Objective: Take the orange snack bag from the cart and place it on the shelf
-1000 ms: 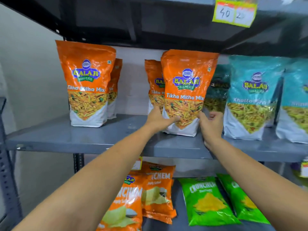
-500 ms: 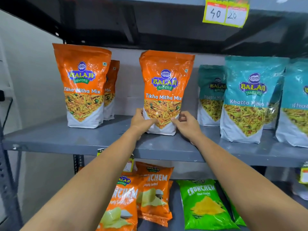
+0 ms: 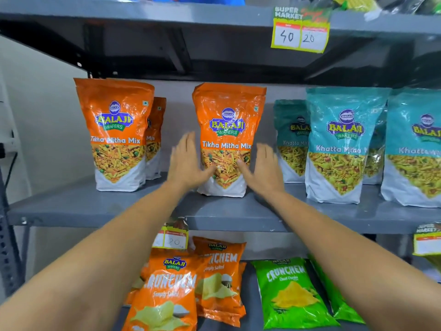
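Note:
An orange "Tikha Mitha Mix" snack bag (image 3: 228, 130) stands upright in the middle of the grey metal shelf (image 3: 71, 209). My left hand (image 3: 187, 161) is beside the bag's left edge with its fingers spread and blurred, the thumb near the bag's lower front. My right hand (image 3: 262, 168) is at the bag's right edge, fingers apart, thumb close to the lower front. Neither hand grips the bag. The cart is out of view.
Two more orange bags (image 3: 117, 132) stand at the left of the same shelf; teal "Khatta Mitha" bags (image 3: 338, 144) stand at the right. Below lie orange (image 3: 171, 290) and green (image 3: 288, 292) Crunchem packets. A yellow price tag (image 3: 300, 34) hangs from the shelf above.
The orange bag shifted left along the shelf, away from the teal bags. Both hands, which gripped its base, have let go and opened beside it.

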A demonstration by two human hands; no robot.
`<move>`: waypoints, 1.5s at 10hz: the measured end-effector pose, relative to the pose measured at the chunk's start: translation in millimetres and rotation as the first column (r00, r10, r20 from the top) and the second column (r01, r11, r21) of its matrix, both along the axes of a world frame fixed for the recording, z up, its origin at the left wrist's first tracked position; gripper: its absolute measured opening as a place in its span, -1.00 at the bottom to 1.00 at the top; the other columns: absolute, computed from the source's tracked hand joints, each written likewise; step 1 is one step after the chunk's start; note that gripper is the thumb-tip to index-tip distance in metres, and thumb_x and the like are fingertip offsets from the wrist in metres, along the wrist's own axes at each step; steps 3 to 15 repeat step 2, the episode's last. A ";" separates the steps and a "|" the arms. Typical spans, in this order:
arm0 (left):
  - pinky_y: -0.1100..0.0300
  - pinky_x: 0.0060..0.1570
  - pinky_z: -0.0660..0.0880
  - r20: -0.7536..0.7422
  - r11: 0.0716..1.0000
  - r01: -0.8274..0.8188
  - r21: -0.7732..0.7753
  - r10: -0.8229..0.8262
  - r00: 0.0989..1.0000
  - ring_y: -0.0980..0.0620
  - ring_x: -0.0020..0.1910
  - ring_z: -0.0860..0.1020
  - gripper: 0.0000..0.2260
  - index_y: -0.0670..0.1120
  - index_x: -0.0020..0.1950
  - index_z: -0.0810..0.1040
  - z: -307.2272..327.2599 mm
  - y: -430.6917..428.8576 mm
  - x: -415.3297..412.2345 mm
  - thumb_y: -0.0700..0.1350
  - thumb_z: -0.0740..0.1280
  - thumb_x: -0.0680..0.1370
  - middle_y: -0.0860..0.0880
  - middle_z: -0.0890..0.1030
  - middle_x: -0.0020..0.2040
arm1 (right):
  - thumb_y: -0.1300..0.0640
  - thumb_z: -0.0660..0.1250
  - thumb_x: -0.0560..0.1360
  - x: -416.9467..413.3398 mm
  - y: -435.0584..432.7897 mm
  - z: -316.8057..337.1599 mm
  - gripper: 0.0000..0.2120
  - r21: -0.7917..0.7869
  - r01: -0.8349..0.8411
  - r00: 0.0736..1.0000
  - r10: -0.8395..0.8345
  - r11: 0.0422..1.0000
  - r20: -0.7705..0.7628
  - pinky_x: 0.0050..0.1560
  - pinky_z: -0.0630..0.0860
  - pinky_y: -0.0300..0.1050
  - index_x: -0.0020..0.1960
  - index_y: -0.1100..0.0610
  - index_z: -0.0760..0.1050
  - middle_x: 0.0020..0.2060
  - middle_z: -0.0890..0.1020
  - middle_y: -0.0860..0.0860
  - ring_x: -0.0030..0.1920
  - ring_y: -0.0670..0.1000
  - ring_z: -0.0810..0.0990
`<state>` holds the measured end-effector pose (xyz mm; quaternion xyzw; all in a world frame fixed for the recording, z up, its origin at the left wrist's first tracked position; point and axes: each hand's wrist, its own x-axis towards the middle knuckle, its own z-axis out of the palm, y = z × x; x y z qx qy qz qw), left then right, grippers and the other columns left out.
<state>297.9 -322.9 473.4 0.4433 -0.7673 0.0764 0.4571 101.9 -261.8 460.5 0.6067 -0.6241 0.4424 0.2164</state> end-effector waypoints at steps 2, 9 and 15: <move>-0.12 0.52 -0.04 0.240 0.826 -0.256 -0.502 0.417 0.877 -0.07 0.58 -0.02 -0.13 -0.12 0.56 -0.14 76.9 8.9 37.1 0.31 0.18 0.46 -0.14 0.00 0.59 | -0.26 0.06 0.53 16.7 21.0 94.7 -0.32 -0.258 0.142 0.870 -0.245 0.956 -0.428 0.47 0.12 0.30 0.52 0.12 0.18 0.51 0.29 0.19 0.51 0.18 0.24; -0.12 0.52 -0.04 0.240 0.826 -0.256 -0.502 0.417 0.877 -0.07 0.58 -0.02 -0.13 -0.12 0.56 -0.14 76.9 8.9 37.1 0.31 0.18 0.46 -0.14 0.00 0.59 | -0.26 0.06 0.53 16.7 21.0 94.7 -0.32 -0.258 0.142 0.870 -0.245 0.956 -0.428 0.47 0.12 0.30 0.52 0.12 0.18 0.51 0.29 0.19 0.51 0.18 0.24; -0.12 0.52 -0.04 0.240 0.826 -0.256 -0.502 0.417 0.877 -0.07 0.58 -0.02 -0.13 -0.12 0.56 -0.14 76.9 8.9 37.1 0.31 0.18 0.46 -0.14 0.00 0.59 | -0.26 0.06 0.53 16.7 21.0 94.7 -0.32 -0.258 0.142 0.870 -0.245 0.956 -0.428 0.47 0.12 0.30 0.52 0.12 0.18 0.51 0.29 0.19 0.51 0.18 0.24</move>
